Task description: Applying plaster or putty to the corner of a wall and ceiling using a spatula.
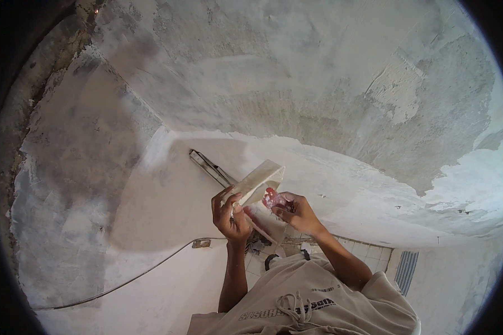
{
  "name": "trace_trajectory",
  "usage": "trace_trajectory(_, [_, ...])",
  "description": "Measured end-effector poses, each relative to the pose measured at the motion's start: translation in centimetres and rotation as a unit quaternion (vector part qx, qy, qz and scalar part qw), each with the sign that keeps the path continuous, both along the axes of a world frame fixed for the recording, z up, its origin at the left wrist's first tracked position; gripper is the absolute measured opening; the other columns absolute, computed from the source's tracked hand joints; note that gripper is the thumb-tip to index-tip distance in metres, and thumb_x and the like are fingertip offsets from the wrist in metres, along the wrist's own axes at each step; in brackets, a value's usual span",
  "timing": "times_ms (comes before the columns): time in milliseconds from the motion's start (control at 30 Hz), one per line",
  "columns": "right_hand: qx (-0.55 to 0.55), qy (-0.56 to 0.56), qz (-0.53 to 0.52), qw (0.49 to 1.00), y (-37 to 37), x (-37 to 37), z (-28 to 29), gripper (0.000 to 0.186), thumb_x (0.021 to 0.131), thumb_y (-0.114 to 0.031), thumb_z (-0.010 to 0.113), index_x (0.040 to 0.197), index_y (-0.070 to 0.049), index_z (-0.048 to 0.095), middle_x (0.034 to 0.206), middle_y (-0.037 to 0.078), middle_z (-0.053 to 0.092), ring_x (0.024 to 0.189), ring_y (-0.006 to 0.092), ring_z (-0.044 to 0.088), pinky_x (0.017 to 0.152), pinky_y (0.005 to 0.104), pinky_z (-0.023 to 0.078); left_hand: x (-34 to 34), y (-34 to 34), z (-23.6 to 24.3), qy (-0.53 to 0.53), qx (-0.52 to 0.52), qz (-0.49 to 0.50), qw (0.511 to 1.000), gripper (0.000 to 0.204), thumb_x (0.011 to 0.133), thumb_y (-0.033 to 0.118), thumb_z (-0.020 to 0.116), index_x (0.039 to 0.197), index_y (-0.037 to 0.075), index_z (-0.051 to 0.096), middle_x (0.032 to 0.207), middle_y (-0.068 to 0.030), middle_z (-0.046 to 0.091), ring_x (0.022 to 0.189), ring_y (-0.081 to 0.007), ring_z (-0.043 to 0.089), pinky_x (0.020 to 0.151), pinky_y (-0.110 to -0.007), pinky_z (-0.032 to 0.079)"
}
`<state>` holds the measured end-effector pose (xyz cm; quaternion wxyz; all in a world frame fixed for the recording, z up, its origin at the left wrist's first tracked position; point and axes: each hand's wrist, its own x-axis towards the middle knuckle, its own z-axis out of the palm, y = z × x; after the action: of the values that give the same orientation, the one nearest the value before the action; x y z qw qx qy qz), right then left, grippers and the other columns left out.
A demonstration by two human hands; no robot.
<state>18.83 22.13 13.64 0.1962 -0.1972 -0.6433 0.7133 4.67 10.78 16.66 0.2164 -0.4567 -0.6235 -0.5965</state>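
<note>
My left hand [232, 218] is closed around the left edge of an off-white, angular, pan-like piece [269, 171] in front of my chest. Its folded sides are smeared with whitish paste, and its exact kind is unclear. My right hand [298, 213] pinches a small red piece [271, 197] spotted with white, shaped like a scraper. The red piece is held over the inner face of the pan-like piece; whether they touch cannot be made out. Beyond my left fingers lies a long, narrow, grey metal-looking bar [209, 167], its near end hidden behind the pan-like piece.
Ahead stands a wall [251, 72] with patchy grey and white coating, meeting a side wall [84, 167] at a corner on the left. A dark cable [145, 273] runs along the lower left to a small box [201, 243]. White floor tiles [373, 250] show low down, near a striped grey panel [406, 272].
</note>
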Motion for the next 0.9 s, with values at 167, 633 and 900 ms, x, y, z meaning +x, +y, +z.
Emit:
trace_trajectory(167, [-0.053,0.101,-0.008,0.993,1.2,1.4,1.4,0.015,0.087,0.000,0.061,0.102,-0.003,0.060,0.083,-0.004,0.060,0.072,0.0050,0.053,0.062,0.0214,0.042,-0.9,-0.5,-0.4,-0.215,0.079,0.010,0.973,0.033,0.097,0.022,0.042,0.101,-0.007,0.058,0.104,-0.0179,0.058,0.098,-0.0282,0.056,0.089,-0.038,0.043])
trace_trajectory(633, [0.673,0.141,-0.206,0.696,3.4,1.6,24.5,0.034,0.077,0.004,0.064,0.109,-0.006,0.065,0.113,0.011,0.067,0.095,0.0211,0.069,0.072,0.0305,0.057,-2.8,-1.4,-1.2,-0.329,0.204,-0.030,0.921,0.036,0.100,0.027,0.043,0.109,-0.007,0.054,0.100,-0.0147,0.060,0.092,-0.0196,0.059,0.082,-0.033,0.048])
trace_trajectory(900, [0.900,-0.061,-0.195,0.386,8.3,-6.5,23.9,0.044,0.079,-0.010,0.057,0.121,0.000,0.058,0.130,0.019,0.053,0.119,0.0308,0.054,0.099,0.0397,0.045,-2.5,-2.3,-2.0,-0.363,0.125,0.043,0.922,0.039,0.101,0.033,0.044,0.103,-0.003,0.061,0.090,-0.0090,0.060,0.083,-0.0161,0.054,0.078,-0.030,0.045])
